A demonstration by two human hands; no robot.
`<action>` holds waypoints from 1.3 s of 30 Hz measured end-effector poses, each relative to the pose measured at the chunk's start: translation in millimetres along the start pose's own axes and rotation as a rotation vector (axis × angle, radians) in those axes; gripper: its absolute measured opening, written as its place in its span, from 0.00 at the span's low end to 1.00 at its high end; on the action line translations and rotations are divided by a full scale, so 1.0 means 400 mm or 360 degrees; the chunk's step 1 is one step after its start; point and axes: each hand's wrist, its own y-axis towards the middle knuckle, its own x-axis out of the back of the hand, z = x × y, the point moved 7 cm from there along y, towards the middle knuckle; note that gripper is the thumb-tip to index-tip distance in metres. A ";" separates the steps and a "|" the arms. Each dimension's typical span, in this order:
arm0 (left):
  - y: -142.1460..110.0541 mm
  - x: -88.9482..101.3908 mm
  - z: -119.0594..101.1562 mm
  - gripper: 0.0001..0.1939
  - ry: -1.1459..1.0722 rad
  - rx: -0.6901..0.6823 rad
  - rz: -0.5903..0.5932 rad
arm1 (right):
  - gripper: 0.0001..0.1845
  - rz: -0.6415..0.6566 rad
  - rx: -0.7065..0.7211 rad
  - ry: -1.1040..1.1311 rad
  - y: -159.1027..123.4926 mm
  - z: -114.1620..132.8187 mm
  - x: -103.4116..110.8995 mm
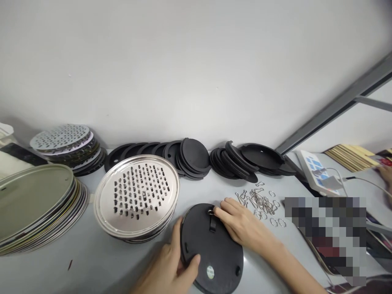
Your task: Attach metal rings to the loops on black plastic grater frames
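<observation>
Fingers of R hand [223,210] curl against a small metal ring [210,212] at top of black round disc [211,249], can't tell if pinching it. L hand [165,269] clasps disc's lower-left rim, fingers wrapped over edge. Short black strap [212,223] lies on disc just below ring. Disc sits bottom centre on grey table [76,271]. Just right of R hand: loose pile of metal clips & rings [260,206]. Left of disc: stack of perforated steel plates [136,196]. Far left: stacked olive-coloured lids [30,208]; upper left: more perforated discs [59,136]. Along wall, top centre: stacks of black discs [186,157]. Far right: white device w/ cable [318,173], wood strips [352,157], co-worker's hand [386,175]. Lower right pixelated, can't tell what's there.
</observation>
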 end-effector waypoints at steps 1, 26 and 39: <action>0.002 0.006 0.003 0.37 0.0131 0.0014 0.0023 | 0.10 0.0007 0.0024 -0.0031 0.003 0.005 0.002; 0.176 0.049 -0.173 0.10 0.0286 -0.0414 0.0093 | 0.08 -0.0058 0.0005 -0.0060 -0.014 0.025 0.012; 0.170 0.039 -0.168 0.13 0.0236 -0.0587 0.0013 | 0.09 -0.0045 -0.0182 0.0037 -0.032 0.017 0.004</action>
